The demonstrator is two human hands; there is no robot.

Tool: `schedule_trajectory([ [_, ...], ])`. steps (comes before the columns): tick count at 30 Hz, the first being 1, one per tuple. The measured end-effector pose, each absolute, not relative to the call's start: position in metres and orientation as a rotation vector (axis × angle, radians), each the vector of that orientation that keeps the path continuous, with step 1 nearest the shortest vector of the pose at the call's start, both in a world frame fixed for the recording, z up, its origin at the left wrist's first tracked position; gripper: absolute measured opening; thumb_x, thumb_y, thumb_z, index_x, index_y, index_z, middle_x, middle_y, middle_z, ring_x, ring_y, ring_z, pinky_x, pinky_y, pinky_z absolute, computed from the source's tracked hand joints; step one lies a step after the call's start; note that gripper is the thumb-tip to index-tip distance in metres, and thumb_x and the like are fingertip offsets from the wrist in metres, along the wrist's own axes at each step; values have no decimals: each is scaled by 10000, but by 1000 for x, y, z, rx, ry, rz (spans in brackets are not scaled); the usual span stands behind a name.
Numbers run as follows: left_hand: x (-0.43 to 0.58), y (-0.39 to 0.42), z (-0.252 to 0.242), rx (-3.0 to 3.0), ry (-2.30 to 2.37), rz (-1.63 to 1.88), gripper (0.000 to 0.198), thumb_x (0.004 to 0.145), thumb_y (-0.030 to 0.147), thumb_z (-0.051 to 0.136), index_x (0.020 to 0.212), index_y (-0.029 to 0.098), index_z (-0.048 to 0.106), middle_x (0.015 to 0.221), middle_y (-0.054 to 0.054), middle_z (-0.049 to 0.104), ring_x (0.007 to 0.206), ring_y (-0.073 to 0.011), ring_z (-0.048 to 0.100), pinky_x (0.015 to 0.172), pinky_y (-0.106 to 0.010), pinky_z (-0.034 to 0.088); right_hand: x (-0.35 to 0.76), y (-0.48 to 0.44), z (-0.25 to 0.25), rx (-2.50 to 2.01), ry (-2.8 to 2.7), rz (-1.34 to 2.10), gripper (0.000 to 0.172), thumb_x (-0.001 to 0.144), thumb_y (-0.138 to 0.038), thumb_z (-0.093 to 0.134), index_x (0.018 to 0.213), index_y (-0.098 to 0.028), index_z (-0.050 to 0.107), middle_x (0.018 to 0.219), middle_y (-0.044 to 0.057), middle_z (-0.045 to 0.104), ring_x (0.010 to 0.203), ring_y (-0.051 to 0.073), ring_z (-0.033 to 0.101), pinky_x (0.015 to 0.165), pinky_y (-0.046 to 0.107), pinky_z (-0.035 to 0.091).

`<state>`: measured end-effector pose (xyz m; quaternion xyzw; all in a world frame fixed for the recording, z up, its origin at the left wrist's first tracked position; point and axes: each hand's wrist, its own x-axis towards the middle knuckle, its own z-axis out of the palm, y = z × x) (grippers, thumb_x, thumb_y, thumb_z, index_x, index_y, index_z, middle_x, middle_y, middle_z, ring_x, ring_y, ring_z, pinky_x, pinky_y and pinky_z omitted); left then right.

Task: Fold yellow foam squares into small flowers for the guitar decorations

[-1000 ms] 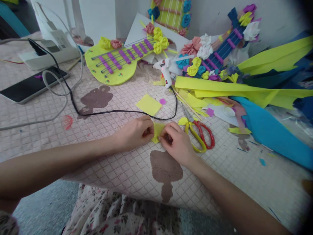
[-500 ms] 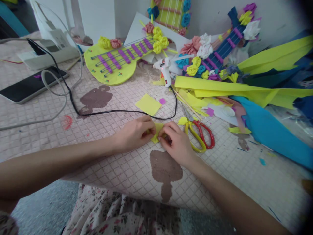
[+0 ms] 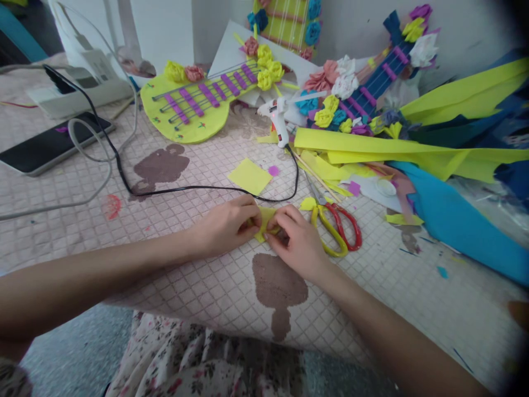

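Between my hands is a small piece of yellow crepe paper [image 3: 266,214], low over the cloth-covered table. My left hand [image 3: 231,221] pinches its left side with thumb and fingers closed. On its right side my right hand [image 3: 298,238] grips it, also with closed fingertips; the fingers hide part of the paper. Just beyond lies a flat yellow paper square [image 3: 250,176], beside a small purple paper piece [image 3: 273,171]. Scissors [image 3: 335,227] with one yellow and one red handle rest right of my right hand, apart from it.
A white hot glue gun [image 3: 280,122] stands behind, its black cord [image 3: 190,188] crossing the table. Yellow [image 3: 185,113] and blue [image 3: 366,99] paper guitars with paper flowers lie at the back. Yellow paper strips [image 3: 372,144] and blue paper [image 3: 458,209] spread right. A phone [image 3: 53,143] lies left.
My right fingertips have shifted slightly to the left on the yellow paper. My left hand keeps its hold, and the view has barely moved.
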<state>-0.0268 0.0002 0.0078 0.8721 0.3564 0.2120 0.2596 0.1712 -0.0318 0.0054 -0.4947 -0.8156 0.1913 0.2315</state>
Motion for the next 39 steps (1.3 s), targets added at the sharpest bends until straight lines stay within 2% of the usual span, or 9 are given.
schedule_trajectory([
  [10,-27,0,9,2354,962,571,80,807,99,530,830,133,598,872,-36,525,673,-93,515,617,-212,425,175,-32,13,-1384,-2336,556,212,746,-264,681,882,-221,525,1004,34,538,838,179,562,700,317,447],
  [15,-28,1,12,2306,956,541,54,803,139,567,848,126,595,897,-42,535,659,-85,510,602,-206,423,176,-31,14,-1338,-2324,621,195,775,-234,645,912,-214,507,1013,45,527,805,167,551,676,307,438],
  [20,-31,5,17,2246,891,512,247,769,153,608,1014,138,586,915,-31,533,644,-74,503,587,-194,426,176,-29,12,-1341,-2223,650,210,799,-157,590,977,-200,488,955,44,511,732,148,519,651,299,431],
  [24,-37,11,19,2189,818,430,162,724,133,636,885,135,620,890,-27,519,648,-70,509,583,-184,436,180,-27,14,-1279,-2232,808,139,781,-94,584,849,-198,520,961,35,493,732,126,510,642,270,436],
  [27,-40,15,20,2158,718,421,36,738,112,611,765,132,624,887,-37,539,680,-80,516,599,-185,441,187,-26,17,-1161,-2248,949,174,763,-31,560,806,-198,538,1002,36,490,798,124,530,649,245,448],
  [32,-44,19,22,2181,653,390,87,790,126,584,739,145,652,865,-40,577,703,-94,530,612,-192,431,193,-23,20,-1070,-2314,990,156,790,-50,582,825,-202,593,1040,47,499,964,159,531,777,278,461],
  [34,-44,20,22,2200,652,382,87,797,126,579,754,143,653,854,-37,575,691,-89,524,609,-189,424,192,-23,19,-1094,-2306,966,122,804,-79,594,832,-197,592,1011,44,513,929,156,535,773,287,456],
  [39,-39,18,23,2244,746,403,38,781,127,581,759,132,612,783,-12,540,647,-81,487,578,-185,391,185,-23,16,-1226,-2222,896,76,827,-133,592,782,-183,559,896,19,516,713,114,513,627,262,424],
])
